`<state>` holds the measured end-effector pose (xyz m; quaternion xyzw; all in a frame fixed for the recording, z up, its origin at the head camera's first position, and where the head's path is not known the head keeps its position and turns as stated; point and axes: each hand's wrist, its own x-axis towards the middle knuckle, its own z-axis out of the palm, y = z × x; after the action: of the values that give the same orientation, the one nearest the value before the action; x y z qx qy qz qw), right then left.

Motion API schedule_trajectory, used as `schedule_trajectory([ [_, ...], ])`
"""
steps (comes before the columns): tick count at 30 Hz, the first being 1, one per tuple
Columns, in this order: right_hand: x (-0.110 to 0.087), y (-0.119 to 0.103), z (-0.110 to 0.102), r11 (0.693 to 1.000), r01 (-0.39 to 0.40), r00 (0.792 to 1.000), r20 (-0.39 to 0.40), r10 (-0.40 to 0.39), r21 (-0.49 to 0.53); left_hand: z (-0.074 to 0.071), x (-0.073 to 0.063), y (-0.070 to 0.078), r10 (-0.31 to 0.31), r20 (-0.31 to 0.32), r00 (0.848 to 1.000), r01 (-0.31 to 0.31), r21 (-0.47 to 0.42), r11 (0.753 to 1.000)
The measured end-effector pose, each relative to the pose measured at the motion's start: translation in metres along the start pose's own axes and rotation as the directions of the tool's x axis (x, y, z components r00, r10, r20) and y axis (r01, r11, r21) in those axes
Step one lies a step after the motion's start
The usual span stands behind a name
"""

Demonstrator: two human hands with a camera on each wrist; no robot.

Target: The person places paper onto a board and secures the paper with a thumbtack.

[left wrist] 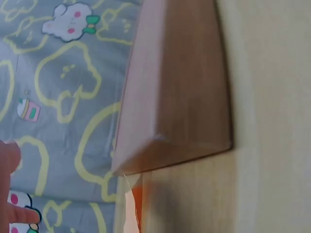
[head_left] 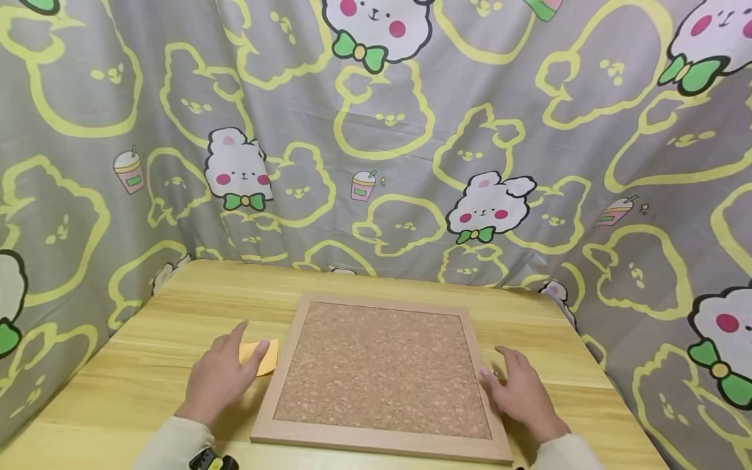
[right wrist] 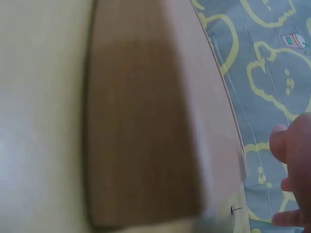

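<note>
A cork board (head_left: 382,369), bordered by a pale wooden frame (head_left: 382,437), is laid flat on the table (head_left: 117,405) between the two hands, which are held apart from each other with relaxed, parted fingers. The left hand (head_left: 219,378) is placed beside an orange paper (head_left: 270,360), partly hidden by it; the right hand (head_left: 523,393) is held by the frame's right edge, near a small pin-like object (right wrist: 236,209), though contact with the frame cannot be told.

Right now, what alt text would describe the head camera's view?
A framed cork board lies on a wooden table, with a person's left hand partly hiding something orange at one side and their right hand at the other; cartoon-patterned fabric hangs behind.
</note>
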<state>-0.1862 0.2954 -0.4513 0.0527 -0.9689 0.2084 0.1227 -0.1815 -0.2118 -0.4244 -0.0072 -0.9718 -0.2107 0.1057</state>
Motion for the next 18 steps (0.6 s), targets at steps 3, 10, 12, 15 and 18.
schedule_trajectory([
  [3, 0.005, 0.004, 0.0, 0.999, -0.032, 0.999, 0.02, 0.032, -0.001, -0.002, 0.003, -0.005, -0.029, 0.011, 1.0, 0.029, -0.051, 0.998],
  [10, 0.015, 0.011, 0.0, 0.999, -0.047, 0.995, 0.086, 0.048, -0.003, 0.001, 0.01, -0.022, -0.037, 0.036, 0.999, 0.038, -0.048, 0.998],
  [12, 0.017, 0.013, 0.001, 0.999, -0.049, 0.994, 0.099, 0.049, -0.008, 0.003, 0.011, -0.026, -0.041, 0.051, 0.998, 0.043, -0.044, 0.998],
  [15, 0.019, 0.015, 0.002, 0.999, -0.05, 0.993, 0.108, 0.052, -0.016, 0.006, 0.013, -0.03, -0.055, 0.067, 0.996, 0.058, -0.039, 0.998],
  [18, 0.02, 0.016, 0.002, 0.998, -0.051, 0.993, 0.109, 0.053, -0.026, 0.009, 0.015, -0.032, -0.052, 0.08, 0.995, 0.055, -0.031, 0.998],
])
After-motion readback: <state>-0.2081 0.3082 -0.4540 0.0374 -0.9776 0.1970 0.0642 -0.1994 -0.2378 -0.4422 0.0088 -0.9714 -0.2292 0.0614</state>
